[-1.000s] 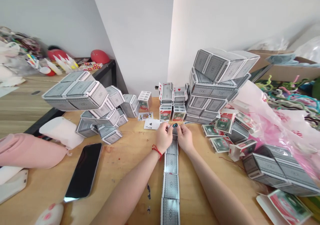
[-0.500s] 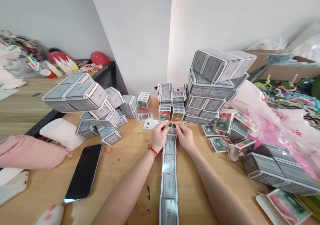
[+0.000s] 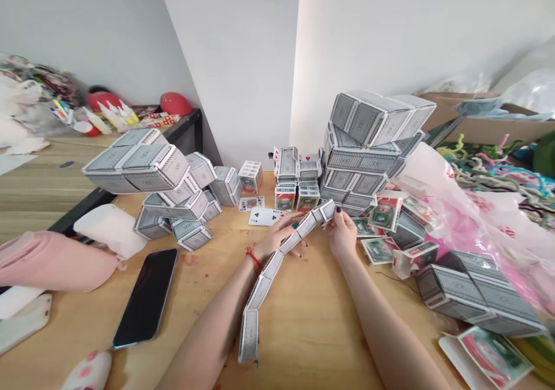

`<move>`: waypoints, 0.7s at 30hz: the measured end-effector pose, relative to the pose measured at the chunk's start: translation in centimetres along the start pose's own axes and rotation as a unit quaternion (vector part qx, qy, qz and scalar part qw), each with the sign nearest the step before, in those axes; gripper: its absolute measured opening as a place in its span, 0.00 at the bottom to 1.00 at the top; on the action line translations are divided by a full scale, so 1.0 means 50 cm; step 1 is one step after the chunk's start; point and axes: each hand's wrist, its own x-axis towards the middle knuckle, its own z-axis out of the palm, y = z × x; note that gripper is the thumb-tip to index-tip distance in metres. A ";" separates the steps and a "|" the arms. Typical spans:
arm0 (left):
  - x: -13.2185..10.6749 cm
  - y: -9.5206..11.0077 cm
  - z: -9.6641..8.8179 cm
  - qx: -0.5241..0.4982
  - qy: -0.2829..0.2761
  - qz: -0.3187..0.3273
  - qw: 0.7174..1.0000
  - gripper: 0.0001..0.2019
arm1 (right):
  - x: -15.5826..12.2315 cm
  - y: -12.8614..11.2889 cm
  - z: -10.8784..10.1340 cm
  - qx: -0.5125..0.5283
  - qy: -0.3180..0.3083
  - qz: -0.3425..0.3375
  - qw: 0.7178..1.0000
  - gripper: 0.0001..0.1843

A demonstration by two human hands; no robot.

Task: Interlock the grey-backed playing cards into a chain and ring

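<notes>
A long chain of joined grey-backed playing cards (image 3: 277,257) hangs lifted off the wooden table (image 3: 303,326), running from its far end down toward me. My right hand (image 3: 344,232) is closed on the chain's far end, holding it up. Under the chain's middle is my left hand (image 3: 277,236), fingers stretched out, the wrist wearing a red string. A loose two of clubs (image 3: 263,216) lies just beyond that hand.
Tall stacks of card blocks stand at back right (image 3: 368,147) and back left (image 3: 143,170). Small card boxes (image 3: 297,181) sit by the wall. A black phone (image 3: 146,297) lies left. Card packs (image 3: 390,228) and pink plastic (image 3: 477,216) lie right.
The card chain lay flat on the table with both hands pinching its far end; now my right hand has lifted that end up and right, and my left hand has opened beneath it.
</notes>
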 end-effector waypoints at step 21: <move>-0.004 -0.006 -0.061 0.179 0.028 0.052 0.982 0.14 | -0.008 -0.042 -0.008 -0.057 -0.273 0.113 0.954 0.15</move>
